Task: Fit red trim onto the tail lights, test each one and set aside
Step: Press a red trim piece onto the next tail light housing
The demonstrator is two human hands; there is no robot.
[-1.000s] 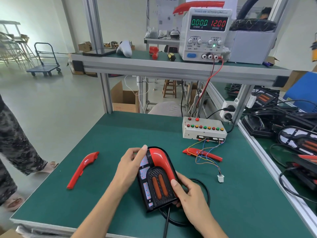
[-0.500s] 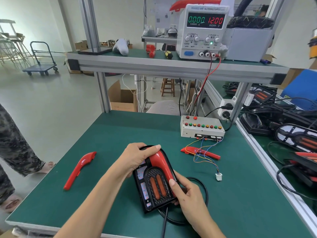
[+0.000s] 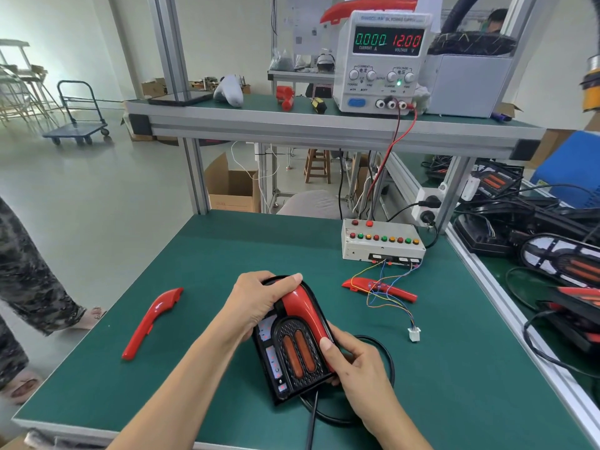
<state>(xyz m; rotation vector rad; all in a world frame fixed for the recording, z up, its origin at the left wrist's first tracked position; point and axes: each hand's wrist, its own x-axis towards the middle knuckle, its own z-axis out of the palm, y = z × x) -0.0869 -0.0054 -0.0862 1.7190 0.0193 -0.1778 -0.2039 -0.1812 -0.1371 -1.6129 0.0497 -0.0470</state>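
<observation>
A black tail light (image 3: 293,352) with two orange strips lies on the green mat near the front edge. A curved red trim (image 3: 303,311) sits along its top and right side. My left hand (image 3: 259,302) grips the light's upper end, thumb pressing on the trim. My right hand (image 3: 354,368) holds the lower right side, thumb on the trim's edge. The light's black cable (image 3: 373,401) loops under my right hand. A loose red trim (image 3: 151,321) lies at the left. Another red trim (image 3: 378,287) lies under the tester's coloured wires.
A white tester box (image 3: 383,243) with coloured buttons stands at the back, its plug (image 3: 414,334) lying loose. The power supply (image 3: 383,60) on the shelf reads 0.000 A and 12.00 V. More tail lights (image 3: 561,264) are heaped at the right. A person's leg (image 3: 29,287) stands left.
My left hand has slid from the light's left side up over its top end, the thumb now across the trim. My right hand has stayed at the lower right.
</observation>
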